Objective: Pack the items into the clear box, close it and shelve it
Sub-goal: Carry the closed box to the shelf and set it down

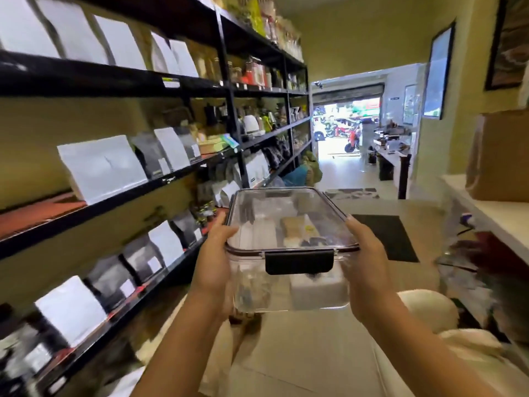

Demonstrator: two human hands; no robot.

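Observation:
I hold the clear box in the air at chest height, in the aisle. Its transparent lid is on and the black latch on the near side is down. Several packed items show through the lid and walls, blurred. My left hand grips the box's left side and my right hand grips its right side. The black shelf unit runs along my left, a short way from the box.
The shelves carry white pouches, black pouches, jars and kettles. A white counter with a brown cardboard box stands on my right. A dark floor mat lies ahead, and beyond it an open doorway.

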